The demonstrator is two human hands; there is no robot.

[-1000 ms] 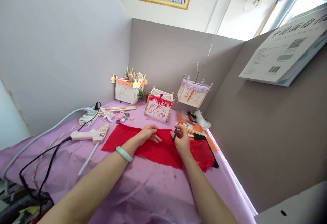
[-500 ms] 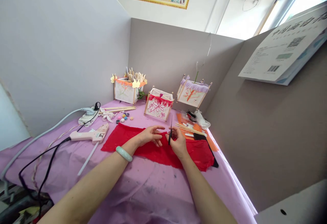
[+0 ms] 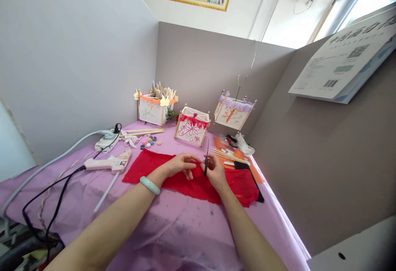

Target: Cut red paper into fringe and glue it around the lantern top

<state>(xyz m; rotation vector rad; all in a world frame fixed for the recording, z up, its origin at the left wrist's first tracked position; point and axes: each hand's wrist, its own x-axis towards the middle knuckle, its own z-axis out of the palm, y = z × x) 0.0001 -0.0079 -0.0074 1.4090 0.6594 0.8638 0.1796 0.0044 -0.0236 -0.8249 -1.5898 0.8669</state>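
Observation:
A sheet of red tissue paper (image 3: pixel 148 166) lies flat on the purple tablecloth (image 3: pixel 185 234). My left hand (image 3: pixel 179 164), with a pale green bangle on its wrist, rests on the sheet with fingers curled at its far edge, pinching the paper. My right hand (image 3: pixel 215 172) is closed round the handles of small black scissors (image 3: pixel 206 155), whose blades point up and away. The two hands nearly touch over the middle of the sheet.
A pink glue gun (image 3: pixel 108 163) with a black cord lies to the left, near a white power strip (image 3: pixel 107 141). Three paper lanterns (image 3: pixel 192 130) stand at the back. Wooden sticks (image 3: pixel 230 156), small paint pots (image 3: pixel 150 141) and orange paper lie around. Partition walls enclose the table.
My right hand has moved left with the scissors, from the sheet's right part to its middle, and the blades have swung upright. My left hand's fingers have curled onto the paper's edge.

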